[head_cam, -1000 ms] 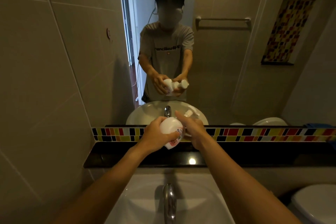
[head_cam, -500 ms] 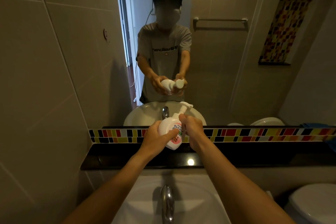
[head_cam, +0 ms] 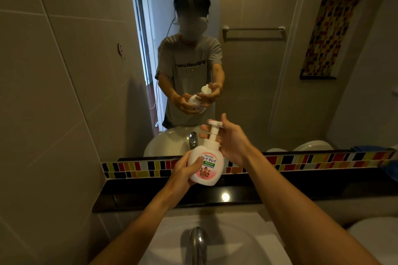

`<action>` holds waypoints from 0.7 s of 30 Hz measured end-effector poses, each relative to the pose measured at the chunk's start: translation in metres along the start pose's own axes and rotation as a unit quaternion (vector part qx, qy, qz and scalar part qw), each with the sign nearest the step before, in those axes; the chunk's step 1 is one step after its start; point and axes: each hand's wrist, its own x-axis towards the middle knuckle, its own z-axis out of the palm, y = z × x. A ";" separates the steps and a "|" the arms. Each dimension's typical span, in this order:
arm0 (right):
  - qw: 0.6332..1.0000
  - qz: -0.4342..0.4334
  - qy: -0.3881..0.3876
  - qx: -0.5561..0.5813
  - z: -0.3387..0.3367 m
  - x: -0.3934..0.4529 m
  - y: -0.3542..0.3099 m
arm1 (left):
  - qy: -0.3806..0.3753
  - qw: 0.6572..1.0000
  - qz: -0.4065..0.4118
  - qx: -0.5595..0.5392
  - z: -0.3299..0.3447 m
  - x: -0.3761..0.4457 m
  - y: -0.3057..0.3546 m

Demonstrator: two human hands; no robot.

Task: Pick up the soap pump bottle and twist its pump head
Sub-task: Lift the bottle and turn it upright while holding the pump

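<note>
The soap pump bottle is held up in the air above the black worktop, in front of the mirror and over the sink. The left hand is wrapped around its round lower body, thumb across the label, fingers closed firmly on it. The right hand sits beside and behind the neck with its fingers spread open, near the pump head but not gripping it.

The bottle looks like smooth, stiff plastic, probably light to moderate in weight depending on the fill, and likely slick if any soap or water is on it. The wide body gives the steadier hold. The pump head is small with a flat nozzle, so pinching it across the nozzle between thumb and fingers should give the best turning purchase, while the stem looks thin.
</note>
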 end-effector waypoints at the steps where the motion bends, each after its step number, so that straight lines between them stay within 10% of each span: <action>1: 1.000 -0.004 -0.004 0.005 0.001 -0.001 0.000 | -0.002 1.000 -0.004 -0.017 0.001 0.000 -0.001; 21: 0.999 -0.035 0.004 -0.036 0.000 0.004 0.008 | 0.049 0.998 0.036 -0.004 0.009 0.004 -0.011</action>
